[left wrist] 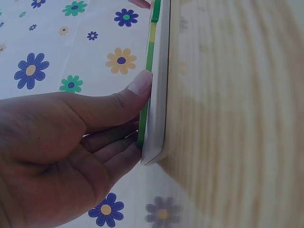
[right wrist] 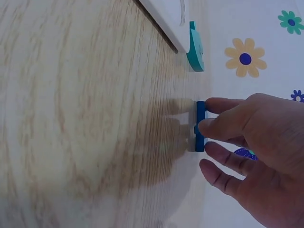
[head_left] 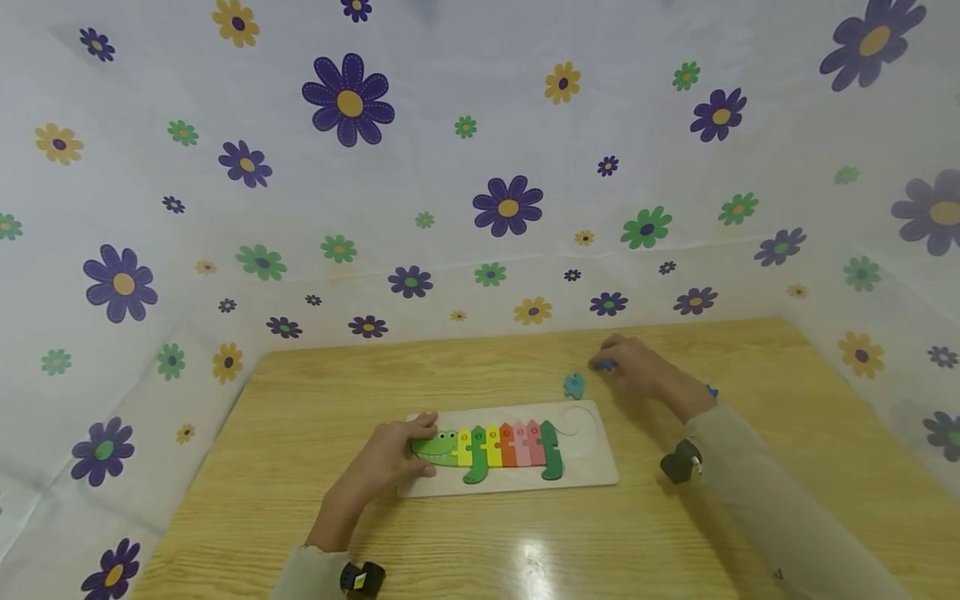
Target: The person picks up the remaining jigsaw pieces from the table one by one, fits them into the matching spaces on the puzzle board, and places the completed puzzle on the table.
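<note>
A crocodile puzzle (head_left: pixel 495 446) lies on a pale wooden board (head_left: pixel 588 475), its green head at the left and coloured body pieces in a row. My left hand (head_left: pixel 390 450) rests over the head end, thumb and fingers spread on either side of the head; in the left wrist view the thumb tip touches the green head piece (left wrist: pixel 143 121). Beyond the board's far right corner, my right hand (head_left: pixel 637 367) pinches a blue puzzle piece (right wrist: pixel 200 135) low at the tabletop. A turquoise piece (head_left: pixel 573 386) lies between that hand and the board.
Another blue piece (head_left: pixel 712 392) shows partly behind my right wrist. At the board's right end, a curled tail outline (head_left: pixel 577 421) is bare. The wood-grain table (head_left: pixel 450 542) is bordered by a white flowered sheet (head_left: pixel 420 167) at the back and sides.
</note>
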`<act>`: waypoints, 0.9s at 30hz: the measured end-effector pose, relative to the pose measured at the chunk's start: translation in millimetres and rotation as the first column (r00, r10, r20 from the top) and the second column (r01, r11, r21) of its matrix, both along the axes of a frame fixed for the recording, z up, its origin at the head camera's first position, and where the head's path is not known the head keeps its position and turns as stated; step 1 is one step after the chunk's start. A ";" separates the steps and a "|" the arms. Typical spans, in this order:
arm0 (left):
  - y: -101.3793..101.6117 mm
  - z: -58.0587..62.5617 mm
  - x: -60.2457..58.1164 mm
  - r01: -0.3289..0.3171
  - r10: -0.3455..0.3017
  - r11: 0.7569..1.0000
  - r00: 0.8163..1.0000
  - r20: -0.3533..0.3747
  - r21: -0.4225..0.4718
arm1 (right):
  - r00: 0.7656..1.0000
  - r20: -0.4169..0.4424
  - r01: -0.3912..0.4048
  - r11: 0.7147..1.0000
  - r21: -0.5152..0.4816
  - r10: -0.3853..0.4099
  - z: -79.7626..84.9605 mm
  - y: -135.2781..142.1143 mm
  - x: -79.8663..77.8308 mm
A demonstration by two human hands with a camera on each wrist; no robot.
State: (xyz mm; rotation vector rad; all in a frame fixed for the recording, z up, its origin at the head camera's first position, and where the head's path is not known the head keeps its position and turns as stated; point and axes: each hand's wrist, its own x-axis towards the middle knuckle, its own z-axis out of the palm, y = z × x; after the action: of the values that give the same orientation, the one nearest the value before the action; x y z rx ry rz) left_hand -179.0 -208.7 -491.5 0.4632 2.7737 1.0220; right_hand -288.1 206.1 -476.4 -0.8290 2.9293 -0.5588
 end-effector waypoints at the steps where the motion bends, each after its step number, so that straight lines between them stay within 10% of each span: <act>1: 0.2 0.1 0.1 -0.002 0.002 1.000 1.000 0.004 0.001 | 1.000 0.005 0.002 1.000 0.005 -0.002 0.6 0.8 0.6; 17: -0.7 -0.8 -0.1 0.007 -0.008 0.999 1.000 0.009 0.043 | 0.995 0.009 0.101 0.995 -0.022 -0.101 -1.1 15.8 11.1; 27: 0.3 -0.8 -1.1 -0.007 0.007 1.000 1.000 0.007 0.026 | 1.000 0.006 -0.005 0.997 -0.080 0.006 -1.8 29.1 22.6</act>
State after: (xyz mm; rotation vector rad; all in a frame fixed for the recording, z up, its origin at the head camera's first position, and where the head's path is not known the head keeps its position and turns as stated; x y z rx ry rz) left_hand -180.1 -208.4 -492.3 0.4534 2.7612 1.0599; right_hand -265.5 235.2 -478.2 -0.8416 2.9156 -0.6807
